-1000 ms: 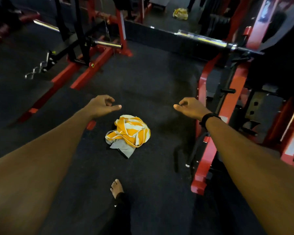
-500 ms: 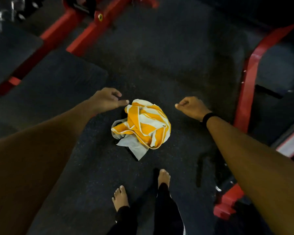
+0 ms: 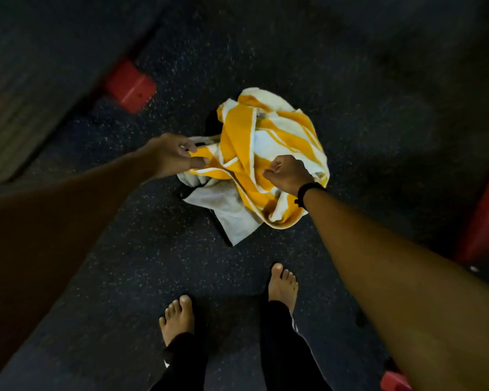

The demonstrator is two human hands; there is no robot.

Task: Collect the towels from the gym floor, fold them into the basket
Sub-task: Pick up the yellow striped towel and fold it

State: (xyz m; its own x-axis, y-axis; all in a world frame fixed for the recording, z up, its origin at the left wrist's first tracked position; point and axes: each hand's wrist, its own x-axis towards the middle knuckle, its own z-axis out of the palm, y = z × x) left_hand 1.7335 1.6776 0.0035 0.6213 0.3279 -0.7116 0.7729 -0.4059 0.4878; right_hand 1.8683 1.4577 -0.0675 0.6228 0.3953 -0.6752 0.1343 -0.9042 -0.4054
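Towel point(image 3: 268, 153), yellow-and-white striped, one item, crumpled in a heap on the dark speckled gym floor point(image 3: 378, 94), just ahead of the person's two bare feet point(image 3: 178, 317). Left hand point(image 3: 172, 156) pinches a fold at the heap's left edge between thumb and curled fingers. Right hand point(image 3: 287, 173), with a black wristband point(image 3: 308, 193), is clenched over the middle of the cloth; whether it has fabric in its grasp cannot be told. Step in hand, by judgement: lifting the towel for folding. Done well, each hand finds a hemmed corner, not a mid-fold, and raises the cloth clear so it hangs open. Orientation: bunched, no true long axis; the heap runs loosely from upper right to a pale grey-white flap pointing toward the feet. Basket: not in view. Red frame end point(image 3: 130, 86) lies well apart, upper left.
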